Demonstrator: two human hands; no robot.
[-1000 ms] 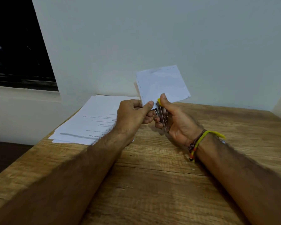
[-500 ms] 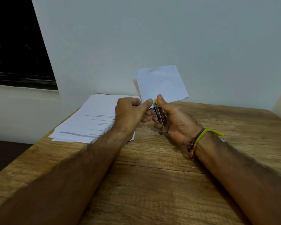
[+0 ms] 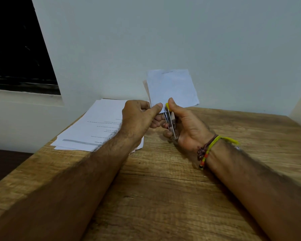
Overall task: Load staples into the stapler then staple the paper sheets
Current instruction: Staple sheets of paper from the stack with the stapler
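Right hand (image 3: 186, 126) wraps stapler (image 3: 171, 123); left hand (image 3: 139, 119) pinches paper sheets (image 3: 171, 87) at its mouth. Corner seating unclear, probably shallow; staple may miss, sheets may fan.

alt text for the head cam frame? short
Over a wooden table, the right hand grips a small metal stapler with a yellow tip, closing on the corner of paper sheets held upright by the left hand. A stack of printed pages lies at left.
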